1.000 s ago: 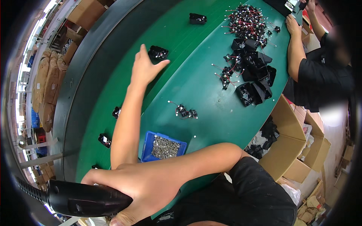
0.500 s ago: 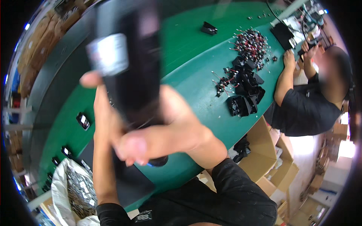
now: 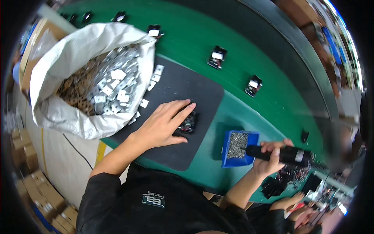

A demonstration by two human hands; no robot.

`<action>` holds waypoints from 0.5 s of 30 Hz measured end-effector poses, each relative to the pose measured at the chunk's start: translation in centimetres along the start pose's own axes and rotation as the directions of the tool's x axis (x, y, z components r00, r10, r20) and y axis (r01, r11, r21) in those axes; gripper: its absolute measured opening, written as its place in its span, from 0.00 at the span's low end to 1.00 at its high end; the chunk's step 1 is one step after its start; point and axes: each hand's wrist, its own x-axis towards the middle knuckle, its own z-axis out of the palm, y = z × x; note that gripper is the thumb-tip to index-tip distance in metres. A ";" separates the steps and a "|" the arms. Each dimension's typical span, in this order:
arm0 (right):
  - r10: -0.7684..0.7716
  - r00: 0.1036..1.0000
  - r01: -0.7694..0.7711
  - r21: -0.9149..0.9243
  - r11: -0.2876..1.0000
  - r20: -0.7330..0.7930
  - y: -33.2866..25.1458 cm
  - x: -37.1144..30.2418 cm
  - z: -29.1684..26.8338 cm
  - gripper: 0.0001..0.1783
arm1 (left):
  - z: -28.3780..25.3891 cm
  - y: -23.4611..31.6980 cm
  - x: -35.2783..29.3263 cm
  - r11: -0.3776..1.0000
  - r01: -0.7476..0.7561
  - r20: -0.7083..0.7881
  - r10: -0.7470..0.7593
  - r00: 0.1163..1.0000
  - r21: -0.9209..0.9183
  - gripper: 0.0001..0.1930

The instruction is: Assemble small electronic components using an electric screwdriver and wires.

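My right hand (image 3: 269, 160) is closed around a black power screwdriver (image 3: 286, 155) with a pale label on its body. The tool lies nearly level, its tip pointing left into a blue bin (image 3: 224, 158) of small silver screws (image 3: 237, 145). On the black mat (image 3: 175, 154), my left hand (image 3: 161, 124) stretches its fingers beside and over the edge of a small black housing (image 3: 189, 122) with electronic parts inside. The thumb stands apart below the housing. The fingers partly hide its left side.
A white sack (image 3: 43, 117) of flat metal pieces stands left of the mat, with a few loose metal plates (image 3: 152, 84) between. Across the green belt (image 3: 187, 43), several black housings (image 3: 217, 57) are spaced out. Dark parts (image 3: 274, 186) and a co-worker's arm (image 3: 288, 201) are at lower right.
The view has swung toward the sack and mat. The black screwdriver, previously raised close in front of me, is now low over the screw bin; my left hand is at the housing.
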 end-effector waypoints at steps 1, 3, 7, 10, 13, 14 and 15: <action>-0.033 0.999 0.033 -0.004 0.999 0.032 0.5 -0.4 -0.2 0.27 | -0.6 0.0 -0.7 0.999 0.042 -0.003 -0.042 0.999 0.022 0.50; -0.101 0.993 0.104 -0.043 0.994 0.068 1.2 -1.0 -0.4 0.26 | -1.6 0.3 -1.8 0.979 0.161 -0.063 -0.154 0.986 0.127 0.50; -0.093 0.995 0.094 -0.026 0.995 0.043 0.6 -1.3 -0.7 0.26 | -1.0 -0.1 -3.6 0.914 0.306 -0.063 -0.300 0.952 0.267 0.45; -0.150 0.989 0.150 0.000 0.989 -0.013 -1.6 -1.8 -1.0 0.28 | -0.5 0.1 -3.1 0.928 0.204 0.047 -0.230 0.972 0.313 0.41; -0.225 0.974 0.211 0.260 0.942 0.023 -2.9 -2.1 -0.1 0.30 | -0.8 0.4 -3.2 0.967 0.234 0.018 -0.237 0.971 0.102 0.33; -0.242 0.970 0.222 0.306 0.926 0.031 -2.8 -2.0 0.6 0.30 | -0.6 0.5 -3.6 0.964 0.244 0.041 -0.249 0.968 0.107 0.31; -0.243 0.970 0.229 0.245 0.942 0.028 -2.6 -1.9 1.1 0.30 | -0.6 0.5 -4.1 0.962 0.236 0.060 -0.246 0.967 0.133 0.29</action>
